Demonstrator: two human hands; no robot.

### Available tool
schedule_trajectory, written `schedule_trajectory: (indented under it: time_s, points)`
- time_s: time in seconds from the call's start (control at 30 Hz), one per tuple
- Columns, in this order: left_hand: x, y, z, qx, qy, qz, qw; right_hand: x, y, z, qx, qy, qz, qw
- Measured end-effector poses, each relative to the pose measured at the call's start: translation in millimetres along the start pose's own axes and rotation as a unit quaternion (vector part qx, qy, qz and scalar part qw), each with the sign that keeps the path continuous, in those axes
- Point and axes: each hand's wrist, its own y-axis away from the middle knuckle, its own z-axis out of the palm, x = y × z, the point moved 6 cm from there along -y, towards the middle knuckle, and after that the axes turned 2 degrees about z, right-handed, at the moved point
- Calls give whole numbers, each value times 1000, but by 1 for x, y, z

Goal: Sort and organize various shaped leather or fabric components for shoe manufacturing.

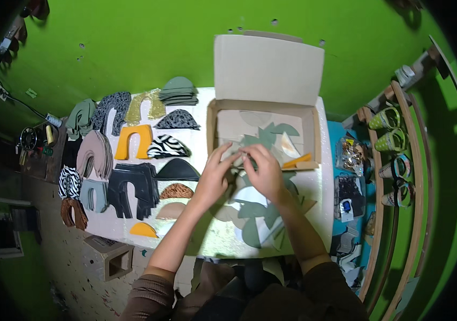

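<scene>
My left hand [214, 174] and my right hand [263, 170] meet over the front edge of an open cardboard box [307, 125]. Their fingers are drawn together at the tips. Whatever they hold there is hidden or too small to name. Inside the box lie flat olive-green cut pieces [284, 129], a whitish piece with a brown mark [289, 144] and an orange strip [297, 161] by the front right corner. Below my hands, more loose green offcuts [250, 231] and pale ones spread over the white table [314, 230], some partly covered by my right forearm.
Left on the table stand stacks of arch-shaped pieces, such as orange [133, 140], black [130, 187] and pinkish [94, 155], beside half-round pieces like a zebra-striped one [168, 146]. The box lid [268, 69] stands up behind. At right is a wooden rack with sandals [390, 140].
</scene>
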Motion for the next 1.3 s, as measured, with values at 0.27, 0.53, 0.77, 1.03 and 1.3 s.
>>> schedule_trajectory:
  time_s: [0.27,0.53,0.77,1.03,1.3]
  points:
    - [12,96,96,-46,-120,-95,987,76,140,-20,-148,125,54,980]
    - [-8,137,126,-61,-135,-215,965,95,164,-21,-237,239,12,942]
    - [-18,150,116,18,7,-273,962,90,163,-42,-222,31,99,970]
    - [-13,164,124,129,363,-428,817,86,171,-27,-242,-174,220,929]
    - [22,169,134,98,533,-444,713,86,184,-10,-221,-55,190,955]
